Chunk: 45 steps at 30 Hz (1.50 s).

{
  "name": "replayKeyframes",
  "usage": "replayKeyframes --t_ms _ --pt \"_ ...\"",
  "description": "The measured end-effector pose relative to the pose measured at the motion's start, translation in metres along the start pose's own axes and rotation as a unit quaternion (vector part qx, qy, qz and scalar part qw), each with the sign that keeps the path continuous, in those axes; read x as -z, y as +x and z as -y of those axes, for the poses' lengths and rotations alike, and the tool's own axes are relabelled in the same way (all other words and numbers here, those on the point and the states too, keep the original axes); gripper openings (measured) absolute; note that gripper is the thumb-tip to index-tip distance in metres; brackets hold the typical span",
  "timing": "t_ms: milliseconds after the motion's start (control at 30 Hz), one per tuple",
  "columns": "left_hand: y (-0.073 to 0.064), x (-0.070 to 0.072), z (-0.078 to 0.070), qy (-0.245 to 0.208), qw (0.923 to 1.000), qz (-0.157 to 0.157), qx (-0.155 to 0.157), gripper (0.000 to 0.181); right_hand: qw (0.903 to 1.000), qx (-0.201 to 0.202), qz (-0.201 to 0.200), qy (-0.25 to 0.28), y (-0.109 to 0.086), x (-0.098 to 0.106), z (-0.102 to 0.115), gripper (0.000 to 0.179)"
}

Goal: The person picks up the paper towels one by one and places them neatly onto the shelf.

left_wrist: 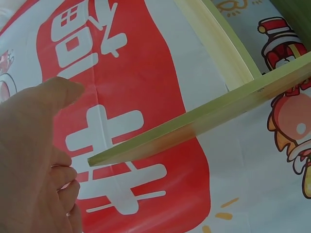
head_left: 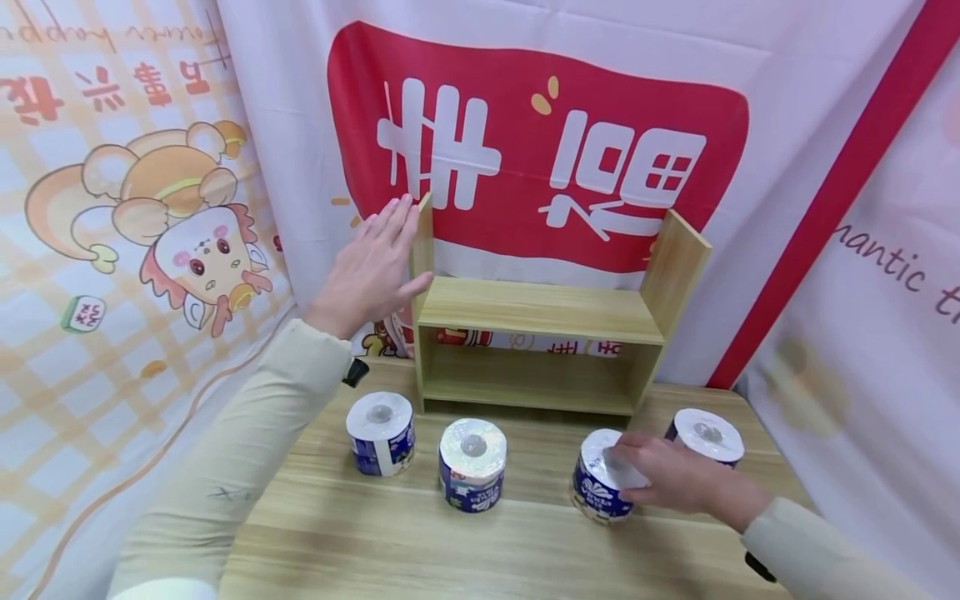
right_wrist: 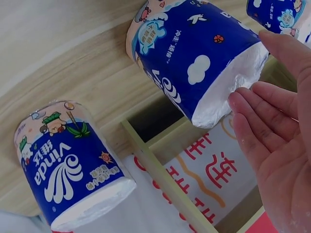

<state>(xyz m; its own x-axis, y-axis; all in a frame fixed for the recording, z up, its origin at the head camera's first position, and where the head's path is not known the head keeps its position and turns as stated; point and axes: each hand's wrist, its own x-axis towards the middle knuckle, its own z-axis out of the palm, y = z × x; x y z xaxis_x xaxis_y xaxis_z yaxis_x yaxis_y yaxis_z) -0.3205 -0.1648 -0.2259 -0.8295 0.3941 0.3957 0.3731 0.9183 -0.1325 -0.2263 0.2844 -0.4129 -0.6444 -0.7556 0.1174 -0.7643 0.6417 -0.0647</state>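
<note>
My left hand (head_left: 375,262) is beside the upright left side panel (head_left: 423,242) of a small wooden shelf (head_left: 536,308), fingers extended. In the left wrist view that panel (left_wrist: 194,119) stands apart from the thumb and fingers. My right hand (head_left: 682,477) is over the top of a wrapped toilet roll (head_left: 596,492) with blue Vinda packaging. From the right wrist view, its fingertips are close to the top of this roll (right_wrist: 194,58), fingers fairly straight and thumb spread away. Whether they touch it, I cannot tell. Another toilet roll (head_left: 708,433) stands behind the right hand, partly hidden.
Two more toilet rolls stand upright on the left of the wooden table (head_left: 420,558): one at the far left (head_left: 381,446), one nearer the middle (head_left: 472,475). Behind the shelf hangs a cloth with a red printed patch (head_left: 517,108). A patterned cloth (head_left: 135,183) borders the left.
</note>
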Motion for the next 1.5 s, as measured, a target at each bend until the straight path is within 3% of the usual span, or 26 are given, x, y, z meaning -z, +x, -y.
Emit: replayKeyframes --t_ms 367,633,833,1233,1500 --pt "0.013 -0.012 0.006 0.007 0.9999 -0.004 0.011 0.101 0.9974 -0.049 0.049 0.018 0.002 -0.006 0.002 0.050" --pt "0.018 -0.020 0.008 0.015 0.9998 -0.007 0.013 0.099 0.9983 -0.037 0.039 0.023 0.004 -0.009 0.003 0.050" --pt "0.019 -0.026 0.010 0.023 0.9996 -0.016 0.004 0.096 0.9972 -0.050 0.044 0.034 0.004 -0.011 0.002 0.049" --pt "0.018 -0.034 0.014 0.077 0.9948 -0.063 -0.023 0.097 0.9965 -0.062 0.042 0.036 0.004 -0.014 0.002 0.050" --pt "0.017 -0.038 0.015 0.088 0.9916 -0.090 -0.031 0.100 0.9971 -0.057 0.031 0.039 0.004 -0.017 0.002 0.046"
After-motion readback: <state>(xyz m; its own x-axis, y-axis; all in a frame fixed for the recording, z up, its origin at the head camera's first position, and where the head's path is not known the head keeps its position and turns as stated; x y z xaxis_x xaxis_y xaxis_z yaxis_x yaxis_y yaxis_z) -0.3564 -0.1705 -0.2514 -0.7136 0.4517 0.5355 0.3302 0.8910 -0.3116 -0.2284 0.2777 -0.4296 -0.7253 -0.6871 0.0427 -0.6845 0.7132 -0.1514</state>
